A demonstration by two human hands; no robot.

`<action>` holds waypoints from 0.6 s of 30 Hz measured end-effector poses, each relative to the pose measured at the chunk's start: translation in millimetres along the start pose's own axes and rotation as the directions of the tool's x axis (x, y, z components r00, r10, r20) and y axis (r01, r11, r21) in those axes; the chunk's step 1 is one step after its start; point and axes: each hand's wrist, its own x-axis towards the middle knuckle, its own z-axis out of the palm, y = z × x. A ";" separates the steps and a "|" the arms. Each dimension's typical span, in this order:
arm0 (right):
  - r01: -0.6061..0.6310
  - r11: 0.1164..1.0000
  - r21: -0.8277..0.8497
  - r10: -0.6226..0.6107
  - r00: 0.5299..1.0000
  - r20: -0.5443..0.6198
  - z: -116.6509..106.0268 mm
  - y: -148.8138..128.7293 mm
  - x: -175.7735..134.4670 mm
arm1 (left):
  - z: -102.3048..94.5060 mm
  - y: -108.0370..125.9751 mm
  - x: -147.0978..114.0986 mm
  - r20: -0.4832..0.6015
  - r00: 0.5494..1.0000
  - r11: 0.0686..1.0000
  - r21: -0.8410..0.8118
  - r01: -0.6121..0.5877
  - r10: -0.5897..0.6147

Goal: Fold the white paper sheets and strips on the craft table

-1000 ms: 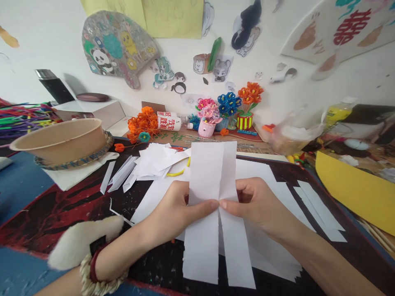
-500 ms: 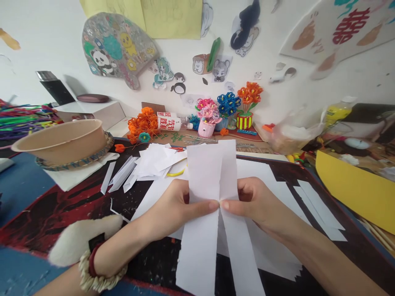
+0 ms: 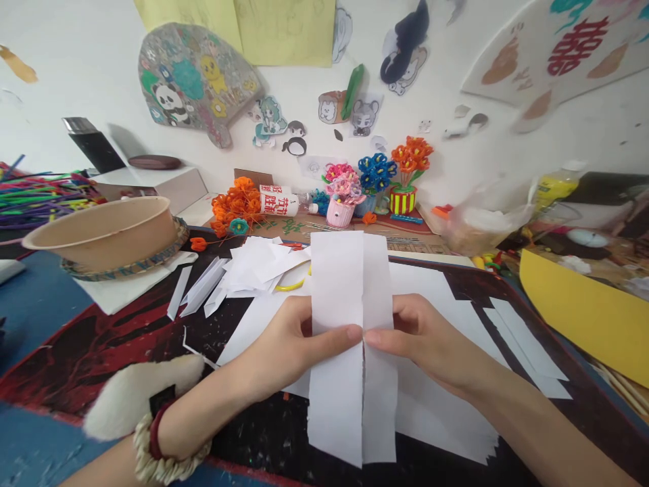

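Note:
Upright in front of me is a piece of white paper [image 3: 335, 399] with a rough torn edge running down its middle. My left hand [image 3: 299, 341] grips the left part, thumb on the front and fingers hidden behind. The narrower right part [image 3: 378, 406] is pinched in the same manner by my right hand [image 3: 416, 333]. Both thumb tips nearly meet at the seam. Below the thumbs the two edges lie side by side; whether the parts are still joined above, I cannot tell. More white sheets [image 3: 436, 419] lie under my hands on the dark mat.
Left of centre are cut paper scraps [image 3: 258, 264] and folded strips [image 3: 203, 287]. Two paper strips [image 3: 527, 345] lie at right, near yellow card [image 3: 583, 311]. A beige bowl [image 3: 101, 226] stands at left. Flower pots [image 3: 341, 211] line the back; a furry white object [image 3: 136, 396] lies by my left wrist.
The lower ends of the two paper parts, spread apart before, have swung together and now hang side by side. Both hands keep their pinch in nearly the same place.

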 end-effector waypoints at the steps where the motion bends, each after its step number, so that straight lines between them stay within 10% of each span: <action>1: -0.002 1.000 0.024 0.002 1.000 -0.003 0.4 1.3 0.4 | 0.8 0.0 -0.5 0.004 1.000 1.000 -0.011 0.002 -0.002; 18: -0.018 0.992 0.127 0.025 0.998 -0.051 2.6 10.3 5.4 | 1.3 -4.1 1.4 -0.006 0.998 0.994 -0.090 0.064 -0.064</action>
